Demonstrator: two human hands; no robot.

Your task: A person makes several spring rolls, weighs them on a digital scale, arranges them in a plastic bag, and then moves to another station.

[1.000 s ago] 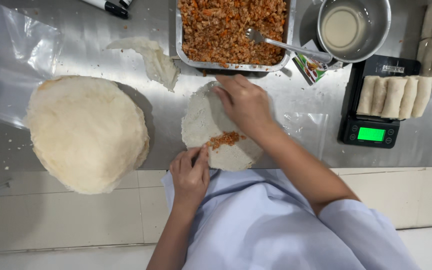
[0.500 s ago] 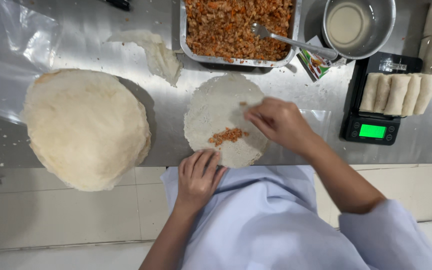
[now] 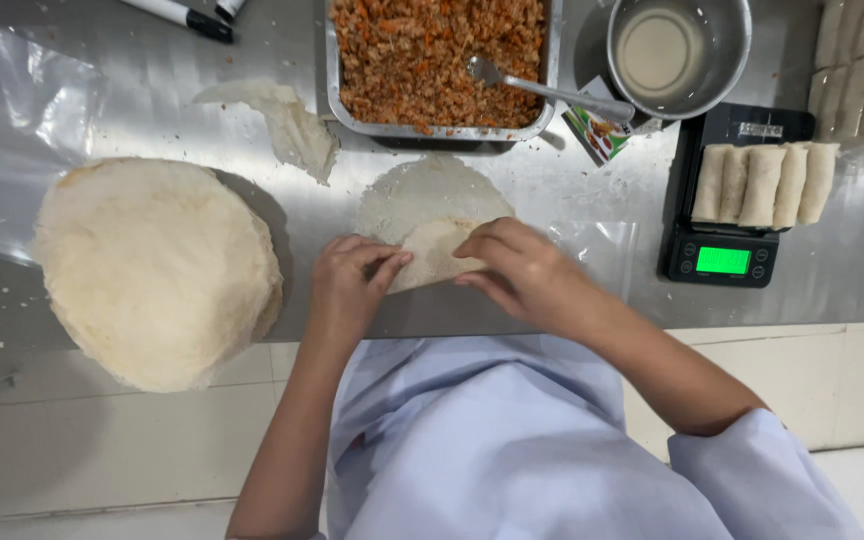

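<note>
A thin round white wrapper [image 3: 422,200] lies on the steel counter [image 3: 152,110] in front of me. Its near edge is folded up over the filling, which is hidden. My left hand [image 3: 352,285] grips the left end of the fold. My right hand [image 3: 517,270] presses on the right end. A thick stack of round wrappers [image 3: 152,265] sits to the left. Beyond the wrapper stands a metal tray [image 3: 337,90] of orange minced filling with a spoon [image 3: 542,88] in it.
Several finished rolls [image 3: 762,183] lie on a black scale [image 3: 717,255] at the right. A metal bowl [image 3: 722,75] of pale liquid stands behind it. More rolls [image 3: 862,75] are stacked far right. A torn wrapper scrap [image 3: 287,120] lies at the tray's left.
The wrapper lay flat with a strip of filling showing. Now both hands have come together and folded its near edge up over the filling.
</note>
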